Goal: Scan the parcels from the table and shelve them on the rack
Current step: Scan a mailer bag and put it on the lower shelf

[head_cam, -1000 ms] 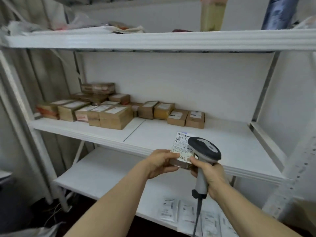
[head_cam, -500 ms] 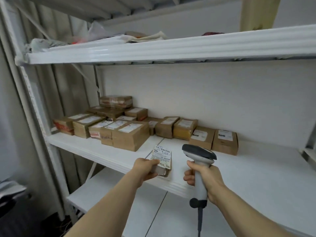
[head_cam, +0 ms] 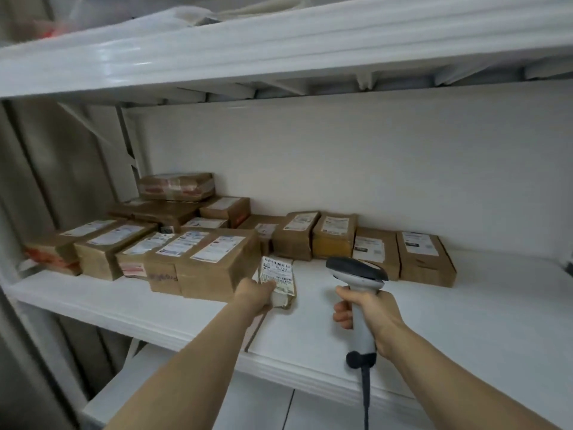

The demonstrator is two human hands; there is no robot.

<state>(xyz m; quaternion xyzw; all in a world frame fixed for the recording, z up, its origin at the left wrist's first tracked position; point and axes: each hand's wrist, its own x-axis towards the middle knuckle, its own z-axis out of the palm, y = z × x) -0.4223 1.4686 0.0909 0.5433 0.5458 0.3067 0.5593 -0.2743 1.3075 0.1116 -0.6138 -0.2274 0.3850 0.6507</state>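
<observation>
My left hand [head_cam: 255,293] grips a small brown parcel [head_cam: 279,280] with a white barcode label. The parcel rests on the middle shelf [head_cam: 449,311] of the white rack, right beside a larger labelled box [head_cam: 217,262]. In my right hand [head_cam: 369,308] is a grey and white barcode scanner [head_cam: 356,274], held upright above the shelf to the right of the parcel, its cable hanging down. Several brown parcels [head_cam: 335,240] stand in rows on the shelf's left and back.
The upper shelf [head_cam: 279,48] overhangs close above and carries plastic-wrapped items. Bare shelf surface lies to the right of the last box [head_cam: 426,259]. A lower shelf [head_cam: 217,405] shows beneath my arms. The rack's left upright [head_cam: 18,305] borders the parcels.
My left hand has carried the small parcel forward from in front of the shelf edge onto the middle shelf beside the boxes. The scanner hand has followed forward, and my view has moved closer.
</observation>
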